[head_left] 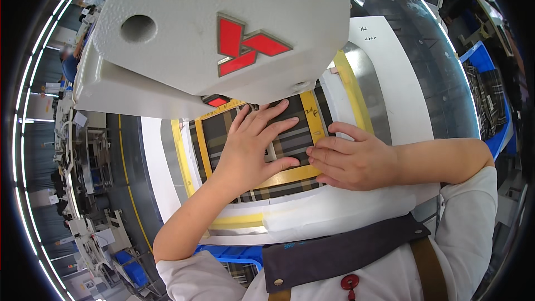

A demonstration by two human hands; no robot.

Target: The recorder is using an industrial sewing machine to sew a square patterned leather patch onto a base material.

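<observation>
The left hand (248, 145) lies splayed over plaid fabric (222, 132) inside a pen-marked yellow frame (312, 116); the right hand (356, 160) bunches at its near right corner, grip unclear. A red-emblemed machine head (173, 56) partly hides the far edge.

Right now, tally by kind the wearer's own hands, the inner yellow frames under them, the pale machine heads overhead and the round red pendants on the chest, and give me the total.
Left hand and right hand: 2
Inner yellow frame: 1
Pale machine head: 1
Round red pendant: 1
Total: 5
</observation>
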